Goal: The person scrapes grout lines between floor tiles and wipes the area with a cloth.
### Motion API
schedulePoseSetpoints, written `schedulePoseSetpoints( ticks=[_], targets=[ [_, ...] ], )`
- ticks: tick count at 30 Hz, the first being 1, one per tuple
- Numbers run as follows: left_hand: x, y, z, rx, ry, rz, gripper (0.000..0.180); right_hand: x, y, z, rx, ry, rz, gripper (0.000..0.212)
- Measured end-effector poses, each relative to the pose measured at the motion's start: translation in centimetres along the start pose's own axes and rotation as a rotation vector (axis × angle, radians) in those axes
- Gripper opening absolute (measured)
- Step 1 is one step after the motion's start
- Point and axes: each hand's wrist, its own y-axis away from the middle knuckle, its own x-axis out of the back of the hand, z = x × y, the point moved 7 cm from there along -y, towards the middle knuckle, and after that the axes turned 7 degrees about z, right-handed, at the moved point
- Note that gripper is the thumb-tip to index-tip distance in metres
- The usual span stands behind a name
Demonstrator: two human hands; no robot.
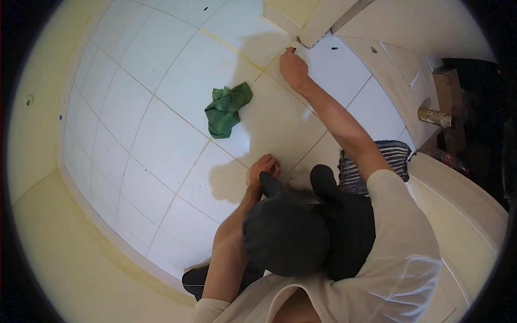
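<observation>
Green crumpled cloth (227, 110): on white tiled floor (172, 140), beyond left hand (264, 169), apart from both | left: near, fingers curled, contents hidden | right hand (293, 70): far, fingers bunched at small dark bit (291, 50), cannot tell if gripped

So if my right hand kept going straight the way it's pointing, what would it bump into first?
Probably the pale skirting at the foot of the yellow wall, just past your right hand. How high your hand is above the floor is hard to tell.
</observation>
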Motion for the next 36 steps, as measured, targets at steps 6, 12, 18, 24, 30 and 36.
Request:
schedulePoseSetpoints(
  ticks=[6, 12, 18, 24, 30, 36],
  targets=[
    [-0.2, 0.1, -0.6, 0.023, -0.036, -0.039, 0.005, -0.4, -1.6, -0.1, 0.045, 0.067, -0.051, 0.031],
    [-0.2, 0.1, -0.4, 0.043, -0.047, -0.052, 0.005, -1.0, 0.4, -0.7, 0.118, 0.051, -0.074, 0.026],
    [-0.3, 0.2, -0.4, 0.050, -0.011, -0.044, 0.006, -0.4, -0.9, 0.2, 0.008, 0.036, -0.046, 0.032],
    [-0.7, 0.2, -1.0, 0.056, -0.045, -0.087, 0.008, -0.1, -2.0, 0.5, 0.040, 0.038, -0.032, 0.027],
    [-0.4, 0.2, -0.7, 0.042, -0.051, -0.058, 0.008, -0.3, -0.5, -1.8, 0.179, 0.115, -0.017, 0.026],
    [-0.9, 0.2, -0.7, 0.040, -0.036, -0.054, 0.008, 0.2, -2.4, -0.9, 0.104, 0.167, -0.010, 0.025]
  ],
)
